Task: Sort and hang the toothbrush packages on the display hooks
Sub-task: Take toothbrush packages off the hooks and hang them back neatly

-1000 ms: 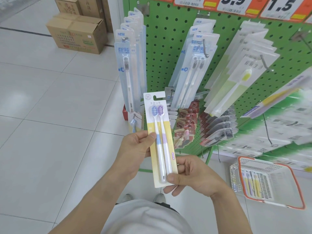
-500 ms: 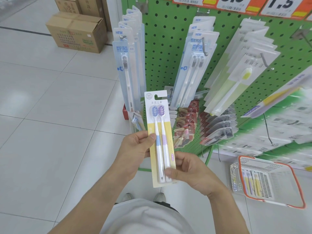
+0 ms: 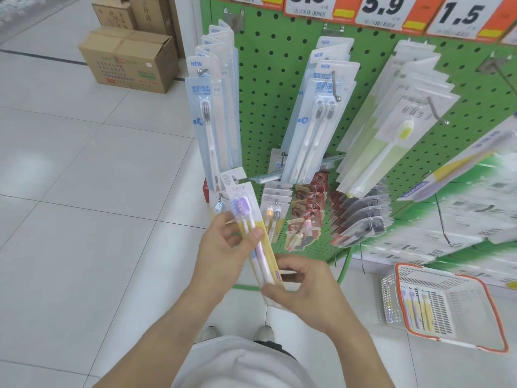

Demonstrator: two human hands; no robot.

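Both hands are holding one yellow toothbrush package (image 3: pixel 253 233) in front of the green pegboard (image 3: pixel 268 88). Left hand (image 3: pixel 223 247) is pinching its upper half, thumb across the front just below the brush heads, fingers curled behind the card. Right hand (image 3: pixel 302 287) is gripping the bottom end, thumb lying over the front edge, fingers wrapped behind. The package's long axis is running from the right fingers up and leftward past the left thumb; the hang-tab end is pointing up toward the hooks, tilted left. Two brushes are showing, purple and blue heads uppermost. Print on its header is too blurred to read. Blue packages (image 3: pixel 212 113) hanging above the left fingers are reading "NEW". Price tags (image 3: pixel 391 9) above are reading "5.9" and "1.5". An orange-rimmed basket (image 3: pixel 447 303) is sitting on the floor, right of the right hand.
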